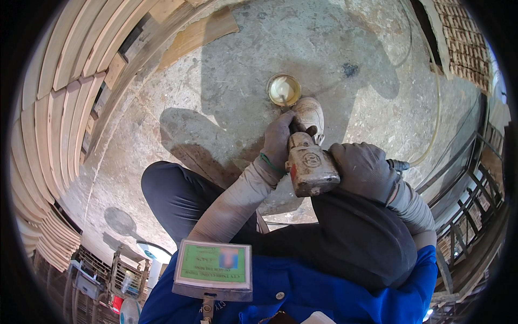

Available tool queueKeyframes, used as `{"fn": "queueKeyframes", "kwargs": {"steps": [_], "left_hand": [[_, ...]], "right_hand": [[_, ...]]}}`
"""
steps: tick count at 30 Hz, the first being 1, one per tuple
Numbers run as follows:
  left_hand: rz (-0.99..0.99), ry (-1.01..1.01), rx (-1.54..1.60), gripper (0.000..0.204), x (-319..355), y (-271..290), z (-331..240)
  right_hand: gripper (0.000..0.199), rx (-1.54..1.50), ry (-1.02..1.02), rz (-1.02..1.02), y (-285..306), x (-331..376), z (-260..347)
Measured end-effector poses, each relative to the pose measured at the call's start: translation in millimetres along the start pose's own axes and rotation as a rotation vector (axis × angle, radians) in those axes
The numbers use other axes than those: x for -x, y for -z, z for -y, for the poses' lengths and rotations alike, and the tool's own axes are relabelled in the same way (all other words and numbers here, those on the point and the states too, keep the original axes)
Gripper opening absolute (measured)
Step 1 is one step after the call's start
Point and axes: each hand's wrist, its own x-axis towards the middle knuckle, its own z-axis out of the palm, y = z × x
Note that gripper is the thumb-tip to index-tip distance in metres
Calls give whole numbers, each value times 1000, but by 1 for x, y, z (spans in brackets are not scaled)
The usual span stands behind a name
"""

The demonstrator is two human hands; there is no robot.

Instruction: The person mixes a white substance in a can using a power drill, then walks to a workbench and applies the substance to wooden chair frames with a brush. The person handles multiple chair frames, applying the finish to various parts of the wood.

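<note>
The gloved right hand (362,170) wraps closed around the grey pneumatic tool (310,166); the gloved left hand (278,141) curls shut at the tool's front end, near a small round tin (284,89)

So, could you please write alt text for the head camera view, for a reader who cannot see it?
Two gloved hands hold a worn grey pneumatic power tool above a concrete floor: left hand at its front, right hand at the rear. A small round tin sits beyond; curved wooden slats are stacked left.

The pneumatic tool (311,167) sits between my left hand (278,141) and right hand (364,170), above my knees, with the small tin (284,89) on the floor (226,92) just beyond and stacked planks (59,108) far left.
</note>
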Motion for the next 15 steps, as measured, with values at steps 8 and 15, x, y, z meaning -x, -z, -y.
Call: {"fn": "queueKeyframes", "kwargs": {"steps": [8,15], "left_hand": [[-56,4,47,23,-3,3,-7],[71,-83,-177,24,-9,5,-16]], "right_hand": [[32,-17,63,-38,-7,-9,-4],[44,-41,6,-60,-1,-9,-1]]}}
